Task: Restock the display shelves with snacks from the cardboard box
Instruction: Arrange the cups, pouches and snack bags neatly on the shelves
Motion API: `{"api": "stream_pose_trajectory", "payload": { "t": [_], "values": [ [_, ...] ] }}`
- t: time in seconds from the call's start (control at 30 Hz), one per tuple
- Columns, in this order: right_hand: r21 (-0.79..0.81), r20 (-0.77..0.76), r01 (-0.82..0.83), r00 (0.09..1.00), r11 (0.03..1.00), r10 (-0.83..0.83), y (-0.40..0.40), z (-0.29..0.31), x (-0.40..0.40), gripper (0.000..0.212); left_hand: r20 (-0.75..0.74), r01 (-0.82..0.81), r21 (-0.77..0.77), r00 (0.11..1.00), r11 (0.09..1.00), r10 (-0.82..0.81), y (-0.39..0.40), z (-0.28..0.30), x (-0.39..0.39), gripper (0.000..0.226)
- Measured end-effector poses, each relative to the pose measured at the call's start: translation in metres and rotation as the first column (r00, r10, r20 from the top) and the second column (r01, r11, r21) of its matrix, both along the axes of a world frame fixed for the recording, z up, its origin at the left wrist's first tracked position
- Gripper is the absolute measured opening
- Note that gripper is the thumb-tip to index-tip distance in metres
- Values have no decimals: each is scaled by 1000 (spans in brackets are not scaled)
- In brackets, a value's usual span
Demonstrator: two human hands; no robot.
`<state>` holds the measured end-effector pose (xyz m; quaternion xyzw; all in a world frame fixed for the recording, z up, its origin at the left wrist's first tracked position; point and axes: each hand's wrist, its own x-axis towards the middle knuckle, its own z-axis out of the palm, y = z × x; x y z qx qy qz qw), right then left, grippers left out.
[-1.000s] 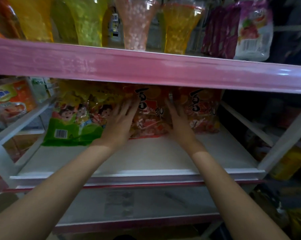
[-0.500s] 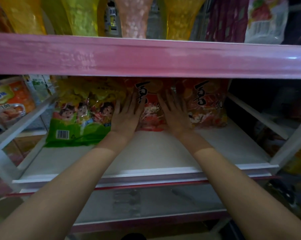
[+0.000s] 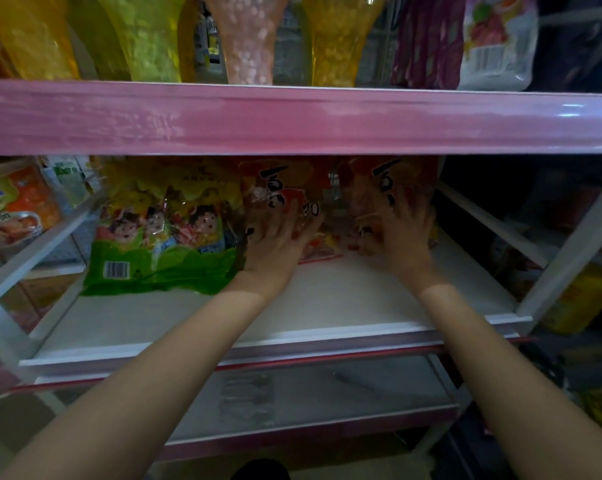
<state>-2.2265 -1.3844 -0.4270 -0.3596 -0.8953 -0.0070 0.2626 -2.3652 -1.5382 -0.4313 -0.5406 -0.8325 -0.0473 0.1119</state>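
1. A white display shelf (image 3: 327, 306) with a pink front strip sits in a dim shop, under an upper shelf with a broad glossy pink edge (image 3: 292, 116).
2. Two red-orange plastic snack bags with black lettering lean at the back of the white shelf. The left hand (image 3: 275, 244) lies flat, fingers spread and straight, on the left red-orange bag (image 3: 282, 181). The right hand (image 3: 399, 233) presses the right red-orange bag (image 3: 389, 178) likewise, gripping nothing.
3. Touching the left red-orange bag on its far side from the other is a green and yellow snack bag with cartoon children (image 3: 161, 237). Beyond it, on a neighbouring rack, an orange packet (image 3: 15, 206) shows.
4. On the upper shelf stand translucent yellow, green and pink bags (image 3: 247, 36).
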Motion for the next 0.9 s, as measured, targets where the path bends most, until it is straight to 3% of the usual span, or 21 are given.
{"api": "stream_pose_trajectory", "payload": {
  "t": [0.07, 0.13, 0.3, 0.43, 0.57, 0.63, 0.73, 0.9],
  "values": [
    [-163, 1, 30, 1000, 986, -30, 22, 2, 14, 96, -34, -27, -25, 999, 999, 26, 9, -3, 3, 90],
    [-228, 52, -9, 998, 974, 21, 35, -4, 15, 103, -62, -65, -36, 996, 997, 62, 14, -2, 4, 91],
    [-214, 4, 50, 999, 976, -50, 26, -20, -9, 97, -120, -120, -56, 986, 991, 112, 29, 0, 5, 89],
    [-208, 71, 104, 993, 973, -91, 17, -12, -10, 92, -147, -111, -64, 984, 992, 101, 22, -1, 9, 85],
    [-179, 74, -39, 996, 983, 53, 13, -7, 12, 83, -127, -33, -105, 992, 994, 19, -2, -8, 10, 73],
    [-147, 61, -40, 997, 988, 49, -1, 0, 17, 75, -127, 28, -102, 991, 994, -41, -21, -10, 5, 66],
    [-96, -68, -175, 983, 980, 169, -36, 18, 1, 78, -131, 13, -54, 991, 998, -19, -61, -7, -16, 61],
    [-185, -153, -456, 888, 870, 433, -108, 31, -60, 88, 23, -97, -26, 995, 995, 97, -132, 2, -55, 85]
  ]
}}
